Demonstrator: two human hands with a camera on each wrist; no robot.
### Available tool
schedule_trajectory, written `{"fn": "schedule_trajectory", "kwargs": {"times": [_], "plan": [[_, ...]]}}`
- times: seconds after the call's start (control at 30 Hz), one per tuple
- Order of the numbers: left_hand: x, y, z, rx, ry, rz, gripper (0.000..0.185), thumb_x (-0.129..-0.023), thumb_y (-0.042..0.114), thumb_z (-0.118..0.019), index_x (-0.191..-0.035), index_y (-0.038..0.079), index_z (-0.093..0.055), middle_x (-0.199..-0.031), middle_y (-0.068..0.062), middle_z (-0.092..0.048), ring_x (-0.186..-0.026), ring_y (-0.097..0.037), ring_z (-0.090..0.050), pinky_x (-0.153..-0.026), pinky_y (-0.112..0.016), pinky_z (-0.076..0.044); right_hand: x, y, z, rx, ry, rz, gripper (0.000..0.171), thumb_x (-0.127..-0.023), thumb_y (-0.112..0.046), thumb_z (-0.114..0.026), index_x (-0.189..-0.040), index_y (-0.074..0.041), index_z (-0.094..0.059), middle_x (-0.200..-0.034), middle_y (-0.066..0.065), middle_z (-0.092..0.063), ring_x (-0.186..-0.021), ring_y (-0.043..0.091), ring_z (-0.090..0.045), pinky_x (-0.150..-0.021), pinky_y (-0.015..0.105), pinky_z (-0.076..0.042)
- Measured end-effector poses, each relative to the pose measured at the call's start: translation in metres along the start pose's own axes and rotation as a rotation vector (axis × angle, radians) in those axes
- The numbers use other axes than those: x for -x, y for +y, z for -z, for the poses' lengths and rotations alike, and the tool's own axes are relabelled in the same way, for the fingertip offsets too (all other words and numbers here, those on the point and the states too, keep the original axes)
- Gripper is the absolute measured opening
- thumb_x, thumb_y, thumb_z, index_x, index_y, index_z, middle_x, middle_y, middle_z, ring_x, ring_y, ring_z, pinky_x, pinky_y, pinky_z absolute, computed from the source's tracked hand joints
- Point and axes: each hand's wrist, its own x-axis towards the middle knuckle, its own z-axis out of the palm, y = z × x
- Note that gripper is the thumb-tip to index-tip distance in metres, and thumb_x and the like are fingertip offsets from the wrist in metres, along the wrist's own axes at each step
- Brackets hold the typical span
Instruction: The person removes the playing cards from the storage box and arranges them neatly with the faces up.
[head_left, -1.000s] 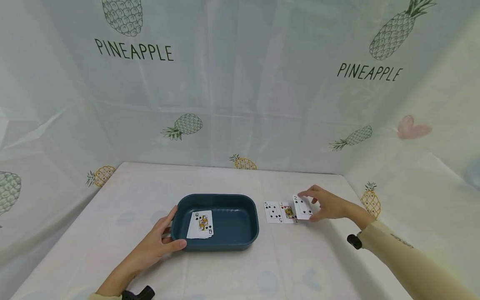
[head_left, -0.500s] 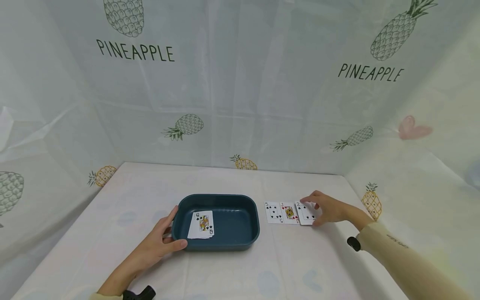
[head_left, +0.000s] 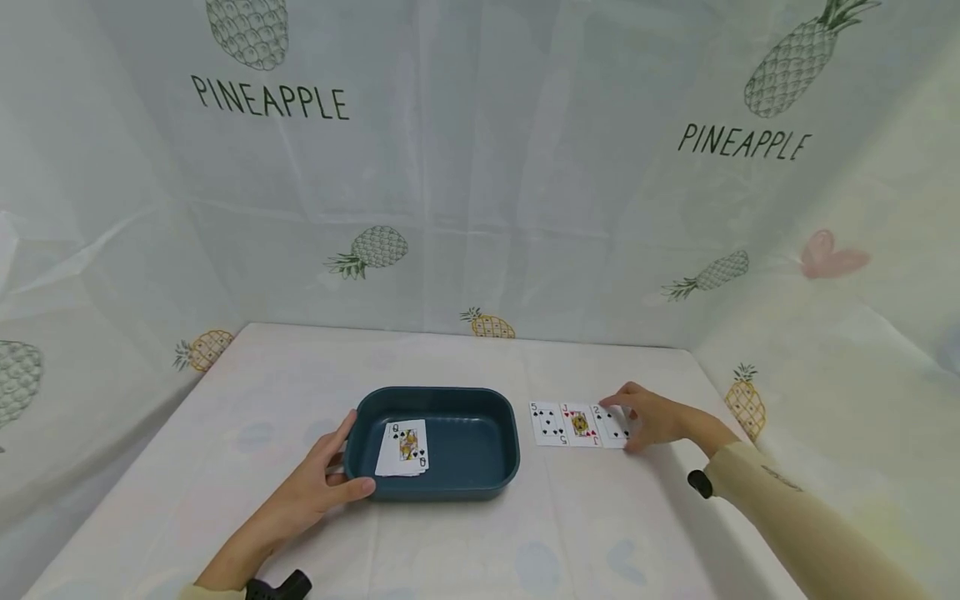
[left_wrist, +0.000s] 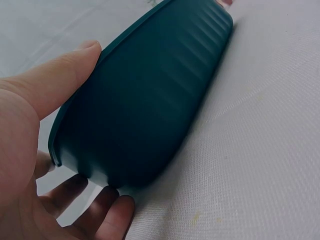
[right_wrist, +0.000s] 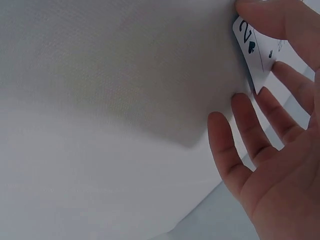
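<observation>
One dark blue tray [head_left: 472, 454] being gripped, one two of spades [head_left: 611, 427] being pinched

At the left, a yellow pineapple print [head_left: 204, 350] is being displayed on the pale backdrop [head_left: 90, 250], beyond the edge of the table. Lower down, a black strap [head_left: 281, 587] is being worn at the left wrist. The tray's left end is being gripped by the left hand [head_left: 307, 479] — the thumb is being laid on the near rim, while the other fingers are being curled, a little apart, against the end wall. In the left wrist view, the fingertips are being pressed to the outside of that wall, low and near the cloth.

In the left part of the tray, a small stack of cards [head_left: 402, 450] is being held face up, its edges slightly uneven, with a queen being shown on top.

To the right of the tray, and apart from it, a row is being formed on the white tablecloth [head_left: 450, 550] by three face-up cards: a black five [head_left: 548, 425], a red jack [head_left: 581, 425] and, at the right end, the two of spades. That last card is being pinched between thumb and index finger of the right hand [head_left: 658, 418] — its remaining fingers are being held spread, as the right wrist view shows. Whether the card is being pressed fully flat cannot be told.

Farthest right, a black device [head_left: 701, 483] is being worn at the right wrist, beside a beige sleeve [head_left: 810, 525].
</observation>
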Motion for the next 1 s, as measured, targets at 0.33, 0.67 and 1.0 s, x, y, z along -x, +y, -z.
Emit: {"fn": "schedule_trajectory", "kwargs": {"times": [0.33, 0.67, 1.0], "plan": [[-0.0006, -0.0006, -0.0005, -0.020, 0.008, -0.005, 0.108, -0.094, 0.034, -0.083, -0.173, 0.030, -0.009, -0.165, -0.021, -0.021, -0.141, -0.041, -0.051, -0.102, -0.030, -0.054, 0.0001, -0.0013, -0.0022, -0.010, 0.010, -0.026, 0.080, -0.077, -0.017, -0.094, -0.149, -0.013, -0.060, -0.139, 0.014, -0.048, -0.111, 0.029, -0.053, -0.087, 0.042, -0.052], [0.0007, 0.0008, 0.0001, -0.020, -0.005, -0.011, 0.107, -0.096, 0.033, -0.081, -0.173, 0.031, -0.007, -0.166, -0.022, -0.020, -0.141, -0.042, -0.051, -0.102, -0.031, -0.054, -0.0006, -0.0018, -0.0027, 0.014, 0.014, -0.033, 0.081, -0.076, -0.018, -0.093, -0.150, -0.017, -0.058, -0.138, 0.013, -0.049, -0.111, 0.029, -0.053, -0.088, 0.047, -0.052], [0.0011, 0.0006, 0.0000, -0.016, -0.005, -0.019, 0.107, -0.096, 0.033, -0.081, -0.173, 0.029, -0.007, -0.165, -0.022, -0.020, -0.141, -0.042, -0.051, -0.102, -0.031, -0.054, -0.0022, -0.0026, -0.0041, 0.024, 0.018, -0.037, 0.082, -0.075, -0.016, -0.093, -0.148, -0.018, -0.058, -0.135, 0.012, -0.049, -0.111, 0.029, -0.051, -0.089, 0.050, -0.052]]}}
